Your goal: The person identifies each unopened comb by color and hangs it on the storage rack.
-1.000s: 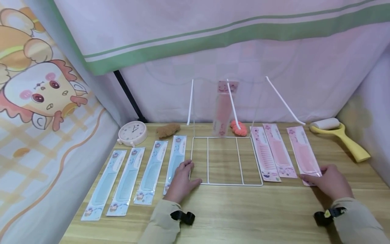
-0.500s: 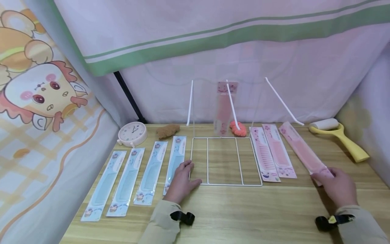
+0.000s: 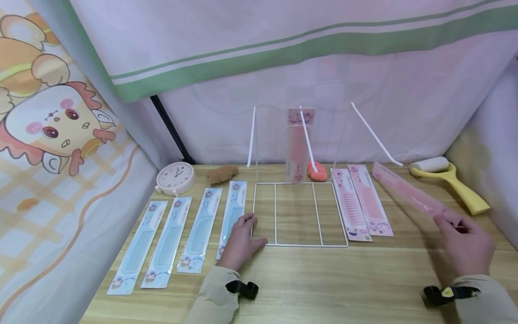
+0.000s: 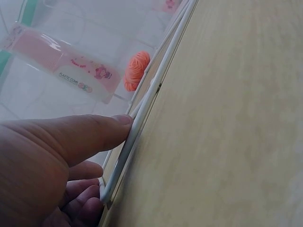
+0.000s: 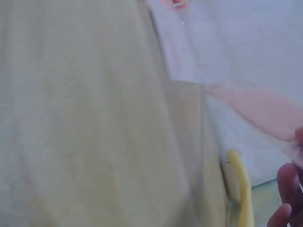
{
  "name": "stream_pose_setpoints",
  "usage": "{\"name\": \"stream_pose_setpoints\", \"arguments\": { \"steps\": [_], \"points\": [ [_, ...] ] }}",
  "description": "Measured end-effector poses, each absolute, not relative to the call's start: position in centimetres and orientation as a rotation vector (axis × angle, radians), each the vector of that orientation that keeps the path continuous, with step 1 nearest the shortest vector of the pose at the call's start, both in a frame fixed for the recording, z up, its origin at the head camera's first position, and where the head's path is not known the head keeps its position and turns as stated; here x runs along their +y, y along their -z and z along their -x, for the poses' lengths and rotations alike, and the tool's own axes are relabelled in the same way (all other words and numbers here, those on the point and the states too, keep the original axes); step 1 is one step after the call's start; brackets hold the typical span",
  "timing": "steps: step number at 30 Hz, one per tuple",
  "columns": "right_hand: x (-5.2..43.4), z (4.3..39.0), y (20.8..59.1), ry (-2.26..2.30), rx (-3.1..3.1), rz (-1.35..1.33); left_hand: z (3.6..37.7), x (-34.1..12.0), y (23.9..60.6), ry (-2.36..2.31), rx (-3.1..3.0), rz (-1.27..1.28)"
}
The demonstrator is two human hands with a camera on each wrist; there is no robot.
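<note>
basically a pale curtain (image 3: pixel 259 13) with a green band hangs across the back, and below it is a wood-look counter (image 3: pixel 307 283). on that sits a white wire rack (image 3: pixel 275 213) with three slanting prongs. a yellow-handled roller (image 3: pixel 465 189) lies over by the right edge. next size down, comb packs: four blue packs (image 3: pixel 167 243) in a row left of the rack, two pink packs (image 3: pixel 352 207) flat just right of it, one upright pink pack (image 3: pixel 297 148) at the middle prong, and the held pink pack (image 3: pixel 417 195) further right, tilted, near end up off the counter (can't tell if the far end touches). hands are well apart: right hand (image 3: pixel 465 247) pinching that near end, left hand (image 3: pixel 240 243) lying loosely at the rack's near left corner, thumb on the front bar. then a round clock (image 3: pixel 176 177) back left, a brown lump (image 3: pixel 222 174) near it, and a smaller coral lump (image 3: pixel 317 172) toward the back.
</note>
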State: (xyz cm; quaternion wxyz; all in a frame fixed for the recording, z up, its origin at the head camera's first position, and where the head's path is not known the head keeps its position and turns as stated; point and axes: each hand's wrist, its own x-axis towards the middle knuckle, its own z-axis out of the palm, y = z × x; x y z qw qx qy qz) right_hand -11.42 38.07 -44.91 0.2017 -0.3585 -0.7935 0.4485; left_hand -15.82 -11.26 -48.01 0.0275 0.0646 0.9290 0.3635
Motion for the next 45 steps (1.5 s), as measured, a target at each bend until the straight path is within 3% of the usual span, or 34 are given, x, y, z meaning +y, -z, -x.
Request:
{"name": "stream_pose_setpoints", "arguments": {
  "steps": [26, 32, 45],
  "points": [
    [35.7, 10.8, 37.6, -1.494, -1.672, 0.693, 15.9, -11.2, 47.9, -1.125, 2.863, -0.195],
    [34.6, 10.8, 36.6, -1.596, -1.490, 0.503, 15.9, -11.1, 48.0, -1.123, 2.858, -0.178],
    [32.1, 9.4, 34.1, -1.552, -1.485, 0.327, 15.8, -11.1, 47.8, -1.130, 2.851, -0.186]
  ]
}}
